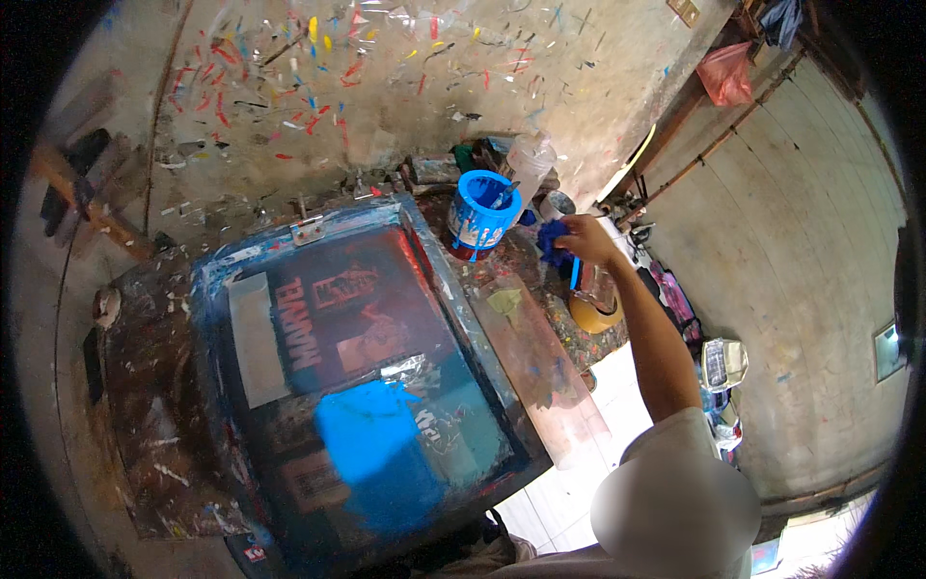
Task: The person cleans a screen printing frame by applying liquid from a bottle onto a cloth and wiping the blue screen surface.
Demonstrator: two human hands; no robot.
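Observation:
My right arm reaches up from the lower right. Its hand (588,241) is closed on a crumpled dark blue cloth (553,239), over the paint-stained table. Just below the cloth, a flat piece with a bright blue edge (576,274) rests by a round yellow-tan container (590,315). To the hand's left stands a blue-rimmed paint pot (485,217) with drips down its side and a tool leaning inside. A framed printing screen (386,318) fills the lower left, with a bright blue paint patch (371,429) on its mesh. My left hand is out of view.
A clear plastic container (531,159) and a small tin (557,205) stand behind the paint pot. A hinge clamp (308,230) joins the screen's far edge. The wall (386,96) bears many paint smears. A red plastic bag (725,73) hangs at upper right.

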